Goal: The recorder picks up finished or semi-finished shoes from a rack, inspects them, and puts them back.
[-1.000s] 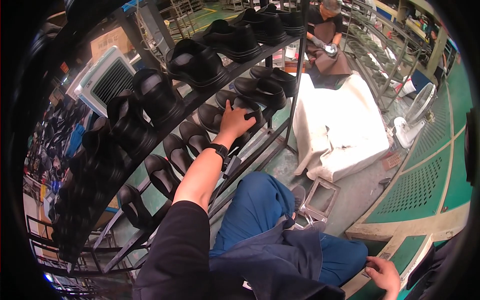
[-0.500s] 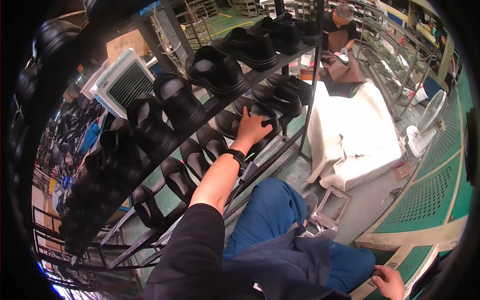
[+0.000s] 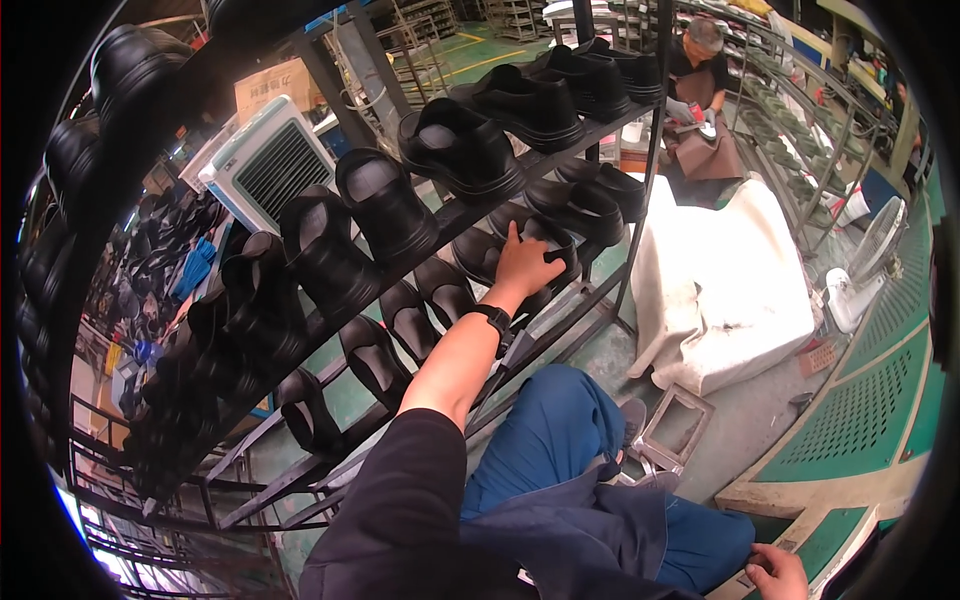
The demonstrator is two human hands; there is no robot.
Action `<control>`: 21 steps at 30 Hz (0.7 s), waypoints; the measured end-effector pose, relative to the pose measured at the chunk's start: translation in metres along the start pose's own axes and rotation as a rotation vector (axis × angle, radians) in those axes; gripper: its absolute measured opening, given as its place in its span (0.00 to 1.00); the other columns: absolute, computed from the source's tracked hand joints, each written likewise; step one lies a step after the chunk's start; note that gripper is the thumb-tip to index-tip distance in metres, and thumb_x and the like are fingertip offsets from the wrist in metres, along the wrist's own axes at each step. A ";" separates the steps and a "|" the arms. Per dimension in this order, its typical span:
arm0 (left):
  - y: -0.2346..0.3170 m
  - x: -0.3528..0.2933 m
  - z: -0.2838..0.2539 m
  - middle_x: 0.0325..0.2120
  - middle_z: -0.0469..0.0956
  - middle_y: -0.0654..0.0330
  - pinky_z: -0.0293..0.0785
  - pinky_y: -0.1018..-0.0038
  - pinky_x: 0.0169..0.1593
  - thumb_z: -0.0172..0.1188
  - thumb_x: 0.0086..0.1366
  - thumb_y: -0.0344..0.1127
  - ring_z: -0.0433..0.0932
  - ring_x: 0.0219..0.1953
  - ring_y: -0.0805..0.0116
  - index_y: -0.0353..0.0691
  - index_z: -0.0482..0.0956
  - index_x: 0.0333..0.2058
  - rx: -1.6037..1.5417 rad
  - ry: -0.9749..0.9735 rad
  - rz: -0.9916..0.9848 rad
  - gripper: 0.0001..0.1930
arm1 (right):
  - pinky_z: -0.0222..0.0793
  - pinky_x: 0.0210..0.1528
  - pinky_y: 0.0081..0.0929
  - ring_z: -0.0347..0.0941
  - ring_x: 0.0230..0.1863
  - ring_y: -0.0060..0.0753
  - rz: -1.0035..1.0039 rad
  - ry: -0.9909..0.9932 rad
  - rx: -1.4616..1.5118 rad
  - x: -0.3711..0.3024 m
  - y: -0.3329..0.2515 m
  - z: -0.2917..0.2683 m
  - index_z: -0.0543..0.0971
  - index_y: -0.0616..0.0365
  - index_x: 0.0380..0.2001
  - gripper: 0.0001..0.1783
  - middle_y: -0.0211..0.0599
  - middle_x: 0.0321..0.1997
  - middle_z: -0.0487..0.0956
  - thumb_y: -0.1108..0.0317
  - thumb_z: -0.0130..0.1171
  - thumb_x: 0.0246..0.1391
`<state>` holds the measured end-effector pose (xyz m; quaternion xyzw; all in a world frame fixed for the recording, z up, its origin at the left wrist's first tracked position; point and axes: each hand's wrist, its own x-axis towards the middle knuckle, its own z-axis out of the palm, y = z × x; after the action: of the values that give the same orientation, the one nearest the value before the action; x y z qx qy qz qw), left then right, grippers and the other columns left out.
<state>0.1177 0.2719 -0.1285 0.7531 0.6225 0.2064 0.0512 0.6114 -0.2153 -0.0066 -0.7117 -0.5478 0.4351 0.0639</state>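
Observation:
My left hand [image 3: 527,264] reaches out to a metal rack [image 3: 640,140] and rests on a black shoe [image 3: 545,238] on its lower shelf, fingers curled over the shoe's top. A black watch [image 3: 493,318] sits on that wrist. More black shoes [image 3: 455,145] fill the shelf above and the row beside it [image 3: 415,315]. My right hand [image 3: 775,572] is low at the bottom right edge, fingers curled near my blue-trousered leg; whether it holds anything is hidden.
A white cloth-covered bundle [image 3: 715,275] stands right of the rack. A white fan [image 3: 870,265] is on the green floor beyond it. Another person [image 3: 700,70] sits working at the far end. A white cooler unit [image 3: 265,160] stands behind the rack. A small metal frame [image 3: 675,430] lies by my foot.
The view has drawn closer to the rack. My left hand stays on the same black shoe on the lower shelf; my right hand remains at the bottom right.

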 end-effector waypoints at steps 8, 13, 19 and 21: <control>-0.004 0.003 0.002 0.48 0.81 0.48 0.57 0.54 0.71 0.59 0.55 0.57 0.54 0.69 0.30 0.38 0.86 0.42 0.041 -0.012 0.015 0.28 | 0.74 0.45 0.29 0.78 0.38 0.33 0.034 0.001 -0.044 -0.002 -0.013 -0.002 0.76 0.56 0.59 0.21 0.41 0.38 0.83 0.66 0.60 0.63; -0.005 0.002 0.003 0.47 0.81 0.49 0.57 0.54 0.71 0.59 0.55 0.57 0.54 0.69 0.30 0.38 0.85 0.42 0.026 -0.028 -0.005 0.28 | 0.72 0.52 0.32 0.79 0.45 0.38 0.030 -0.016 -0.049 -0.001 -0.022 -0.004 0.76 0.53 0.59 0.21 0.44 0.43 0.83 0.65 0.59 0.63; -0.004 0.003 0.001 0.48 0.81 0.49 0.59 0.53 0.70 0.58 0.56 0.57 0.52 0.70 0.30 0.38 0.85 0.43 0.029 -0.044 -0.009 0.28 | 0.72 0.53 0.32 0.79 0.46 0.37 0.071 -0.030 -0.065 -0.001 -0.022 -0.004 0.76 0.53 0.59 0.21 0.44 0.44 0.83 0.65 0.59 0.63; -0.004 0.002 0.002 0.48 0.81 0.50 0.59 0.53 0.70 0.58 0.56 0.57 0.52 0.70 0.30 0.38 0.85 0.43 0.025 -0.040 -0.004 0.28 | 0.72 0.52 0.32 0.79 0.46 0.37 0.066 -0.026 -0.061 -0.002 -0.020 -0.004 0.76 0.53 0.59 0.21 0.44 0.43 0.83 0.65 0.59 0.63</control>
<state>0.1148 0.2754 -0.1308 0.7564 0.6255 0.1833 0.0546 0.5994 -0.2072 0.0084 -0.7253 -0.5376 0.4295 0.0206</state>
